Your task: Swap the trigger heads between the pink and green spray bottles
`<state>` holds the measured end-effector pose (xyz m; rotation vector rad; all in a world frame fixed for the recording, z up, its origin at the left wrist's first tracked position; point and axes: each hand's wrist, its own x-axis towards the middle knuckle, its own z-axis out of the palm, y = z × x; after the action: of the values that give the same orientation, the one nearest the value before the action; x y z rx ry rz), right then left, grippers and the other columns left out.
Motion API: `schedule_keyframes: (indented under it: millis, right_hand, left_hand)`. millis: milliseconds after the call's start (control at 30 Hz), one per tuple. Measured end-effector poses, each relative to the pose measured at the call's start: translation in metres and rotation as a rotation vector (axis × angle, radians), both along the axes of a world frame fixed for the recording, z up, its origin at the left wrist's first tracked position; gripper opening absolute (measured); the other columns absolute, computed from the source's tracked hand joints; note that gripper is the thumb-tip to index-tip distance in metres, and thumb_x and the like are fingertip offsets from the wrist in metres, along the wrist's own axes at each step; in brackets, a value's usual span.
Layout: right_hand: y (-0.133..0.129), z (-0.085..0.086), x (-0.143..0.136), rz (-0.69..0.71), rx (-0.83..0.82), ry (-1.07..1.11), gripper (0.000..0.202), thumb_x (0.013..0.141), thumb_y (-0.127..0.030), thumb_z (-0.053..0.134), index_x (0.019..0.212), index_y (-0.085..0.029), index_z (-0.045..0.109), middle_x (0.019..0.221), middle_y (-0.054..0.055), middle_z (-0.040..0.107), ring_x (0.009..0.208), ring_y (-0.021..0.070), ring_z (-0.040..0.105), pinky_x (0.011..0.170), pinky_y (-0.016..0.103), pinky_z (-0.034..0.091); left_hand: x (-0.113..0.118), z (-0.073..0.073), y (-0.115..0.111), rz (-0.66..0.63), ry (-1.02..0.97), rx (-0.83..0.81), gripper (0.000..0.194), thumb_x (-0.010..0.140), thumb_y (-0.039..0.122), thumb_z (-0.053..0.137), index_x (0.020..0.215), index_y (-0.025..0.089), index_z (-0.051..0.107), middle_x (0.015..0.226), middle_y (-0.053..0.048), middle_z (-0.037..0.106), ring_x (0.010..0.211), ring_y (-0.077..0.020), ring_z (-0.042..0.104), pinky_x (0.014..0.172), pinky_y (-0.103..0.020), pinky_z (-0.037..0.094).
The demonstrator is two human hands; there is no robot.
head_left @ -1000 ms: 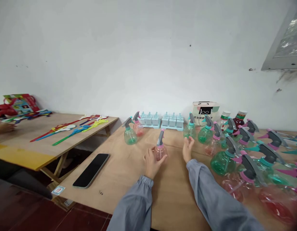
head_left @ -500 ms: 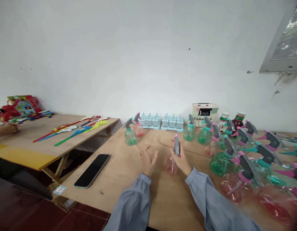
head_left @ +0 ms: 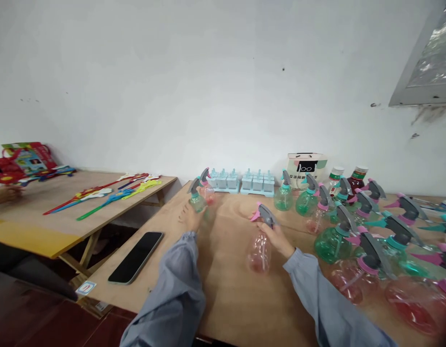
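A clear pink spray bottle [head_left: 259,255] with a grey and pink trigger head is in my right hand [head_left: 275,236], whose fingers wrap round its neck. My left hand [head_left: 190,217] is at a green spray bottle [head_left: 197,202] at the table's back left; its fingers are spread beside the bottle's body, and whether they touch it is unclear. Just behind that bottle stands another pink spray bottle [head_left: 207,193]. Many green and pink spray bottles, such as a green one [head_left: 332,245], are grouped on the right side.
Two light-blue moulds [head_left: 257,184] stand along the wall, near a paper bag [head_left: 305,168] and two capped bottles. A black phone [head_left: 136,258] lies at the left. Colourful flat toys [head_left: 100,195] lie on a second table [head_left: 64,236], where another person's hand shows at the far left.
My left hand has moved left and away from me to the green bottle. The pink bottle in my right hand has turned, so its nozzle now points left.
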<state>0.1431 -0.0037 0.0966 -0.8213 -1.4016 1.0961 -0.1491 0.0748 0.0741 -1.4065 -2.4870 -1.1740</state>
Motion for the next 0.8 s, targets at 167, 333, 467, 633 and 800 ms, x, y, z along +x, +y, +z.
schedule_keyframes:
  millis: [167, 333, 467, 633, 800]
  right_hand:
    - [0.003, 0.014, 0.027, 0.355, -0.177, 0.081, 0.042, 0.069, -0.049, 0.065, 0.101, -0.021, 0.068, 0.092, 0.009, 0.076, 0.087, 0.0254, 0.072, 0.075, 0.035, 0.054]
    - [0.005, 0.017, 0.037, 0.447, -0.190, 0.088, 0.044, 0.070, -0.049, 0.063, 0.106, -0.022, 0.067, 0.091, 0.009, 0.076, 0.089, 0.0270, 0.074, 0.078, 0.039, 0.056]
    - [0.001, 0.020, 0.032, 0.390, -0.200, 0.073, 0.046, 0.068, -0.053, 0.065, 0.104, -0.025, 0.067, 0.087, 0.008, 0.075, 0.088, 0.0263, 0.073, 0.072, 0.035, 0.058]
    - [-0.001, 0.022, 0.028, 0.222, -0.139, 0.116, 0.045, 0.069, -0.055, 0.063, 0.099, -0.022, 0.067, 0.082, 0.007, 0.074, 0.083, 0.0247, 0.071, 0.062, 0.031, 0.057]
    - [0.001, 0.020, 0.030, 0.265, -0.189, 0.107, 0.044, 0.063, -0.051, 0.067, 0.095, -0.021, 0.066, 0.082, 0.007, 0.074, 0.079, 0.0230, 0.070, 0.052, 0.026, 0.050]
  left_hand:
    - [0.064, -0.026, -0.025, -0.064, 0.033, 0.016, 0.080, 0.073, 0.060, 0.067, 0.133, 0.013, 0.043, 0.131, -0.023, 0.054, 0.128, -0.0384, 0.050, 0.106, -0.055, 0.034]
    - [0.101, -0.046, -0.055, -0.279, 0.018, 0.079, 0.086, 0.068, 0.062, 0.071, 0.137, 0.019, 0.043, 0.129, -0.018, 0.058, 0.125, -0.0367, 0.053, 0.106, -0.053, 0.035]
    - [0.098, -0.057, -0.062, -0.374, 0.008, 0.124, 0.088, 0.068, 0.062, 0.071, 0.139, 0.020, 0.043, 0.129, -0.017, 0.060, 0.123, -0.0351, 0.056, 0.108, -0.052, 0.034]
    - [0.093, -0.062, -0.060, -0.376, 0.064, 0.144, 0.088, 0.065, 0.064, 0.072, 0.137, 0.019, 0.047, 0.127, -0.017, 0.063, 0.120, -0.0361, 0.058, 0.107, -0.054, 0.035]
    - [0.091, -0.063, -0.059, -0.395, 0.036, 0.144, 0.089, 0.066, 0.064, 0.072, 0.139, 0.019, 0.046, 0.131, -0.019, 0.062, 0.122, -0.0360, 0.058, 0.107, -0.053, 0.036]
